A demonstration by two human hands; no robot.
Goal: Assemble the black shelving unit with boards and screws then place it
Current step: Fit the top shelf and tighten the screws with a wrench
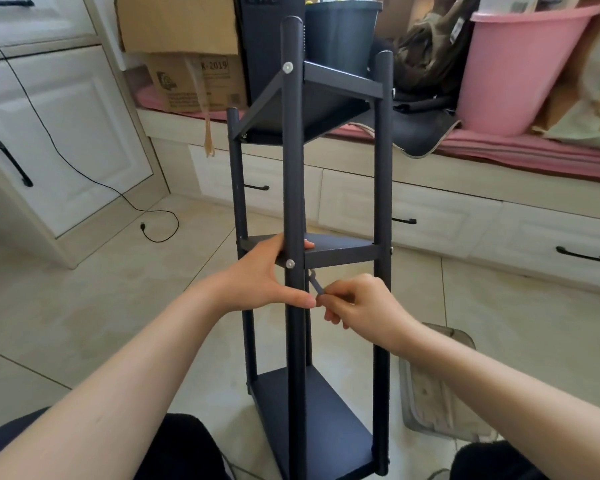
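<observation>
behind the black shelving unit (293,216) a pink tub (520,67) and a dark bucket (340,32) are sitting on the window bench (499,150); their contents cannot be made out. the unit is standing on the floor (84,289) between the person's knees, showing three boards, four posts and two silver screws on the front post. the left hand (267,275) is gripping the middle board (340,252), fingers (309,244) curling over it, thumb against the post. the right hand (357,304) is pinching a small hex key (316,284) just under that board.
</observation>
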